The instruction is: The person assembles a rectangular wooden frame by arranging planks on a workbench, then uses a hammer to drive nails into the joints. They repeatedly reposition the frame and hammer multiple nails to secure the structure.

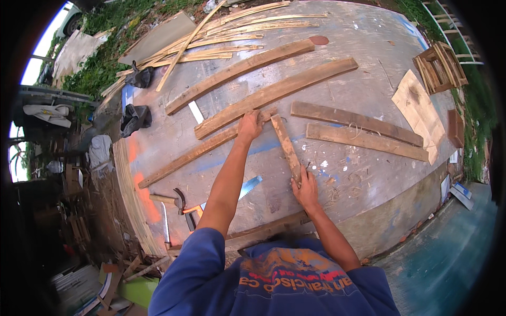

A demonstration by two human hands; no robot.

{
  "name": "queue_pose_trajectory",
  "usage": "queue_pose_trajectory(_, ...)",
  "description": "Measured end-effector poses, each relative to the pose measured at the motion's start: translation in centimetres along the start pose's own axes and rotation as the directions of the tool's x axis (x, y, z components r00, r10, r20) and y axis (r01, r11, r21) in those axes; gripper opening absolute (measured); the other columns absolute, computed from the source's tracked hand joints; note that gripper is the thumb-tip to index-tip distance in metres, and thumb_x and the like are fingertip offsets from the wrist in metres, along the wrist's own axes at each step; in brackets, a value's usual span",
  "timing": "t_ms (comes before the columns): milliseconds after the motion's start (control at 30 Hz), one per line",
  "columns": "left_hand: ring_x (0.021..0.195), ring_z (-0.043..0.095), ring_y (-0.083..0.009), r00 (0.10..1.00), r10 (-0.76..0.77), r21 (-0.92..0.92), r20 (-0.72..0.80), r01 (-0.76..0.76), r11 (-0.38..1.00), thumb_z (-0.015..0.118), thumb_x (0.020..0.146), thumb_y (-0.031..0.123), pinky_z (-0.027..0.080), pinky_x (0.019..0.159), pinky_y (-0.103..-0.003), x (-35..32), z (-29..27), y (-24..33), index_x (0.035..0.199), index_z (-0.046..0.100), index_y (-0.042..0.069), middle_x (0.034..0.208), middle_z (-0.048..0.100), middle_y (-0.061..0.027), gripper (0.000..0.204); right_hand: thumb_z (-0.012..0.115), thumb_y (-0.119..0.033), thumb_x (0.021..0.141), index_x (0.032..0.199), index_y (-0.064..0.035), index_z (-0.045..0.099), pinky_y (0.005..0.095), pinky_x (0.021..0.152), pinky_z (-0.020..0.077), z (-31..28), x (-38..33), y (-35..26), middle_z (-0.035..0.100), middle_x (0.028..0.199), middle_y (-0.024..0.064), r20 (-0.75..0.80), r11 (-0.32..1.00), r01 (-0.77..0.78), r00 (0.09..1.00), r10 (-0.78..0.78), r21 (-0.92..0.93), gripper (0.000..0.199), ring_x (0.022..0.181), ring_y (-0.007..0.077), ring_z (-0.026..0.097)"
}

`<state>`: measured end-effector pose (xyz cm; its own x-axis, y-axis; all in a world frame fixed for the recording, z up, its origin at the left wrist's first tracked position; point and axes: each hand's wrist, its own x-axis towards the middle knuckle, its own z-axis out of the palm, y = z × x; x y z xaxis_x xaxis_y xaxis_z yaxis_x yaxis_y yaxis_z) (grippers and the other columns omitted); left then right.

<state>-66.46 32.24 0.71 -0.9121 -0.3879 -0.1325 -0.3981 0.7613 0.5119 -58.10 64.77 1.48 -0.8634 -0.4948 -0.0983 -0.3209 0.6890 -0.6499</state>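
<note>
Hammer [167, 199] and saw [250, 187] lie at left on the platform [369, 58] I'm watching, and the left hand [250, 125] is curled around the long board [182, 160] near its far end. Below, I see red and orange lettering printed on the blue shirt [282, 284]; rightward, the right hand [305, 188] grips the short board [285, 145] by its near end, with two planks [363, 141] beyond.

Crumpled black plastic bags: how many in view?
2: one crumpled black plastic bag by pale thin wooden strips, another below, at the left edge of the grey wooden tabletop; more may be hidden.
</note>
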Motion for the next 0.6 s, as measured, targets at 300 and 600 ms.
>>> queue_pose_trajectory(300, 0.121, 0.055, -0.0371, 0.991, 0.135, 0.016, 0.011, -0.135, 0.991, 0.071, 0.082, 0.015, 0.046, 0.1, -0.049, -1.1, 0.4, -1.5, 0.128, 0.059, 0.002, 0.125, 0.063, -0.0188, 0.05, 0.067, -0.018, 0.091, 0.149, 0.0009, 0.038, 0.049, 0.095, 0.0438, 0.4, 0.0, 0.6, 0.054, 0.117, 0.0271, 0.059, 0.998, -0.022, 0.998, 0.019, 0.064, 0.068, 0.107, 0.0441, 0.053)
queue_pose_trajectory(600, 0.124, 0.056, -0.0293, 0.998, 0.049, 0.033, -0.027, -0.048, 0.998, 0.076, 0.082, 0.036, 0.041, 0.102, -0.047, -2.4, 0.6, -1.0, 0.128, 0.062, 0.009, 0.13, 0.064, -0.0109, 0.055, 0.071, -0.032, 0.09, 0.145, 0.0039, 0.04, 0.0511, 0.104, 0.0404, -1.8, 4.7, -0.8, 0.044, 0.136, 0.0325, 0.046, 0.994, 0.087, 0.995, -0.09, 0.067, 0.073, 0.125, 0.0473, 0.048)
